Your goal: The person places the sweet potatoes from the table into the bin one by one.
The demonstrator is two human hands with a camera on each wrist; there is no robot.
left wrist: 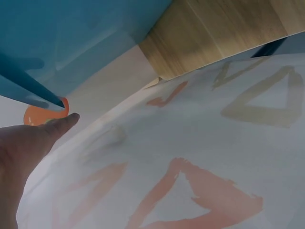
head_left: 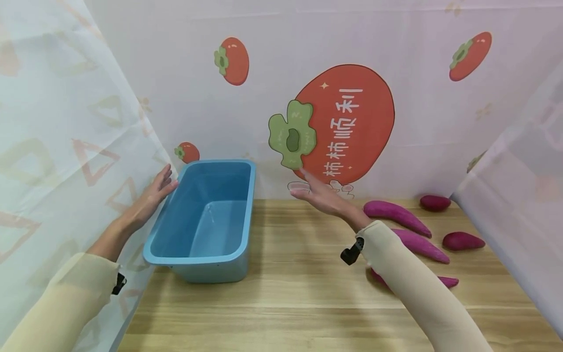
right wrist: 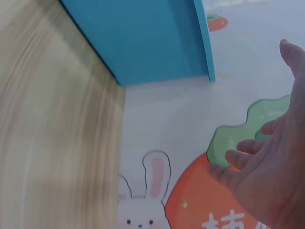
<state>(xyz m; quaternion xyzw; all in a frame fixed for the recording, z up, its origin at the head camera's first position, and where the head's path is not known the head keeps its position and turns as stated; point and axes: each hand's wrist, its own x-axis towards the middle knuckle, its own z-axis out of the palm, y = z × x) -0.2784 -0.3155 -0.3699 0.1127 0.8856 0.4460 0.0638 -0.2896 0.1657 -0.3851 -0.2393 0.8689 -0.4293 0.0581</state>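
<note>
A deep blue plastic basin (head_left: 198, 259) stands on the left part of the wooden table, with nothing seen inside it. My left hand (head_left: 154, 195) is at the basin's left rim, fingers extended; whether it touches the rim I cannot tell. In the left wrist view, the thumb (left wrist: 62, 126) points out near the basin's corner. To the right of the basin my right hand (head_left: 318, 195) hangs in the air, holding nothing. Its fingers are spread and loosely straight in the right wrist view, apart from the basin wall (right wrist: 147, 43).
Several purple sweet potatoes (head_left: 396, 215) lie on the table's right side, partly behind the right forearm. Small dark ones (head_left: 463, 241) lie farther right. White cloth with persimmon prints (head_left: 347, 127) hangs behind, and more cloth (head_left: 519, 171) closes off both sides of the wooden table (head_left: 299, 303).
</note>
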